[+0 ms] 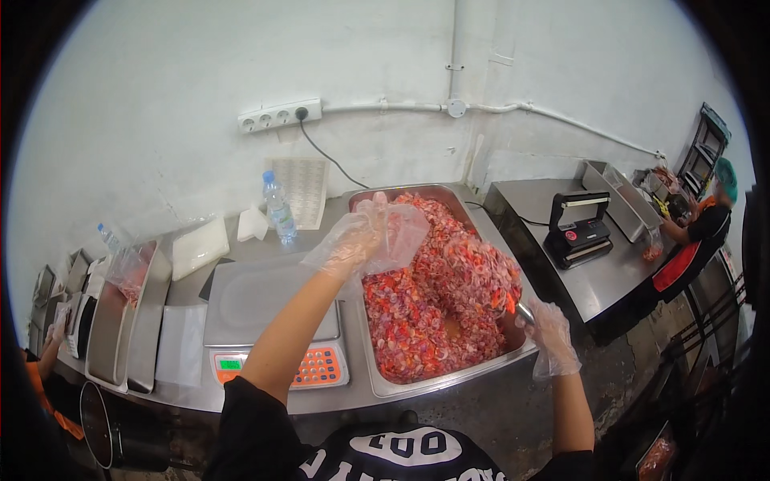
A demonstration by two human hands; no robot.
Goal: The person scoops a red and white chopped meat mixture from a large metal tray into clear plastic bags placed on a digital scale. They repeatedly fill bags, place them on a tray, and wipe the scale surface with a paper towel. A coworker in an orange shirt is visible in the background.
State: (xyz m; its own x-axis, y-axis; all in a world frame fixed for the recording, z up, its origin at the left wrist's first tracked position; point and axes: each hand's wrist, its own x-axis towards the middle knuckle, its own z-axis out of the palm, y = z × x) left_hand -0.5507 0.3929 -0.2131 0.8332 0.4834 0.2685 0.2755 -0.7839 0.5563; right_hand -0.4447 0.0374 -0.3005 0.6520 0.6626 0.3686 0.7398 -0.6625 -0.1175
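My left hand [352, 243], in a clear disposable glove, holds a clear plastic bag [408, 231] over the far left part of a deep stainless-steel pan [380, 388]. Sliced onion mixed with red pepper pieces [400, 343] fills much of that pan. In my gloved right hand [552, 337], at the pan's right rim, is the metal handle [525, 312] of a serving utensil. Its head is hidden under a heaped load of the mix [481, 270]. Left of the pan stands a digital scale [271, 294] with a lit display, partly covered by my left forearm.
A water bottle [278, 210] and stacked plastic bags [200, 246] lie behind the scale. Long steel pans [147, 324] stand left. A vacuum sealer [579, 231] sits on the right-hand table [592, 291], near a co-worker [692, 234]. Another person's hand [57, 330] shows far left.
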